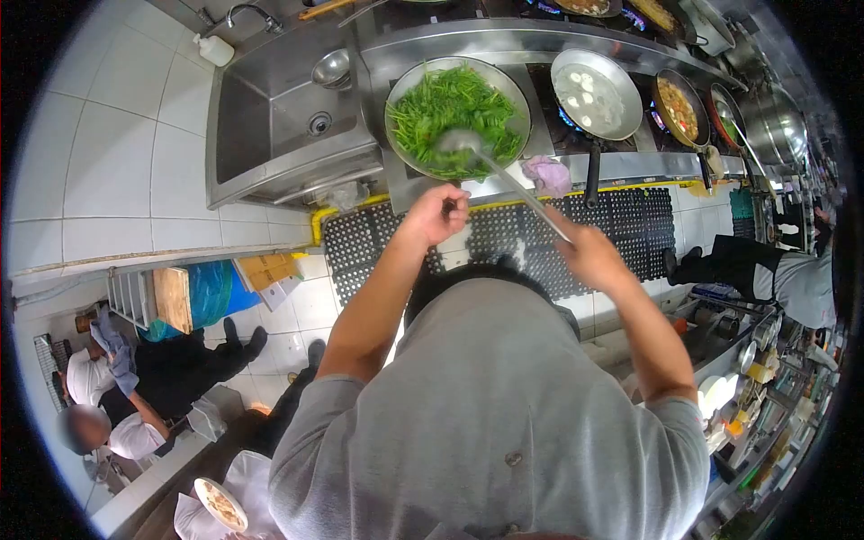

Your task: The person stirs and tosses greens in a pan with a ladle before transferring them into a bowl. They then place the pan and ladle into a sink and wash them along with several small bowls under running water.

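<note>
Green leaves point(441, 103) in wide pan point(508, 80), right of sink point(261, 121) | right hand point(594, 258): fingers wrapped round ladle point(518, 185), its bowl among leaves | left hand point(436, 216): fingers curled by pan's near rim, grip unclear

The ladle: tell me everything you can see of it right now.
The ladle looks like silvery metal, with a long, straight, slim handle and a rounded head, blurred here. The right hand grips it near the handle's end. It slants across the near rim of the wide pan, its head at the leafy greens; whether the handle touches the rim is unclear.
</note>
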Motion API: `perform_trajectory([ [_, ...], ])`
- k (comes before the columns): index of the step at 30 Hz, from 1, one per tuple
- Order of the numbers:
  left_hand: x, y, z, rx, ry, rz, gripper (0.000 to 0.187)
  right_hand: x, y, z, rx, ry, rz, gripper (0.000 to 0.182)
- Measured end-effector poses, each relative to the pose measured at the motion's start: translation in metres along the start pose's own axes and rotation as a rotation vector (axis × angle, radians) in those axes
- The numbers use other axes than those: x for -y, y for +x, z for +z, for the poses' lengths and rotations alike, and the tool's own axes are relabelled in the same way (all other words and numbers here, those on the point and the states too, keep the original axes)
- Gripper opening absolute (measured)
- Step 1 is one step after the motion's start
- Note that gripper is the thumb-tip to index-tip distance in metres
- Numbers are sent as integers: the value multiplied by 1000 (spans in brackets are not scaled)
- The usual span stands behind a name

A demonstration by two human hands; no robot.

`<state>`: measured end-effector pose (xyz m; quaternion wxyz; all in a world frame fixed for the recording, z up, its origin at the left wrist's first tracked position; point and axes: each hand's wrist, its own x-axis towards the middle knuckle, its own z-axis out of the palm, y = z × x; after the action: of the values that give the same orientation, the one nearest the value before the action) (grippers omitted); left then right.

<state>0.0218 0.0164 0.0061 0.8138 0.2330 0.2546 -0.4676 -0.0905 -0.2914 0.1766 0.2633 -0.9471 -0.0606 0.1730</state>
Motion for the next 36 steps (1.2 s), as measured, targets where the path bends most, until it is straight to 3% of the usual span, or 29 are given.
perform_trajectory([
  [2,3,-2,0,34,17,33,26,-11,-18,-35,64,-26,-32,60],
  [5,9,-6,10,-26,-34,50,27,-6,-26,-60,61,68,2,58],
  [6,9,-10,14,-29,-33,47,27,-22,-26,-59,-31,90,-176,60],
  [7,11,-12,18,-47,-38,79,27,-9,-26,-74,-31,93,-174,60],
  [9,15,-13,16,-67,-35,100,27,23,-33,-115,357,408,264,61],
  [10,14,-11,11,-26,-41,90,27,30,-32,-118,411,468,311,62],
  [11,13,-7,7,17,-50,82,27,29,-26,-114,406,470,312,62],
  [13,12,-4,7,-2,-55,88,27,16,-9,-91,355,212,103,62],
  [14,14,-4,6,-21,-65,99,28,0,2,-73,226,85,-37,58],
  [15,16,-5,6,-22,-68,97,28,3,5,-73,229,84,-36,58],
  [17,14,-7,6,-11,-40,81,28,14,12,-83,212,111,-12,58],
  [21,16,-7,7,-7,-54,100,28,43,-8,-137,504,472,307,61],
  [23,17,-6,3,-25,-56,101,29,43,-8,-133,515,519,331,60],
  [25,14,-10,6,-6,-83,89,24,43,2,-122,444,270,369,59],
  [26,14,-13,7,12,-110,76,20,17,9,-106,352,219,266,60],
  [31,13,-19,9,-50,-82,101,22,35,-2,-134,321,130,252,60],
  [35,7,-13,4,-85,-74,54,30,13,5,-143,396,-79,61,61],
  [36,4,-12,1,-85,-65,54,30,4,13,-131,279,-275,-11,60],
])
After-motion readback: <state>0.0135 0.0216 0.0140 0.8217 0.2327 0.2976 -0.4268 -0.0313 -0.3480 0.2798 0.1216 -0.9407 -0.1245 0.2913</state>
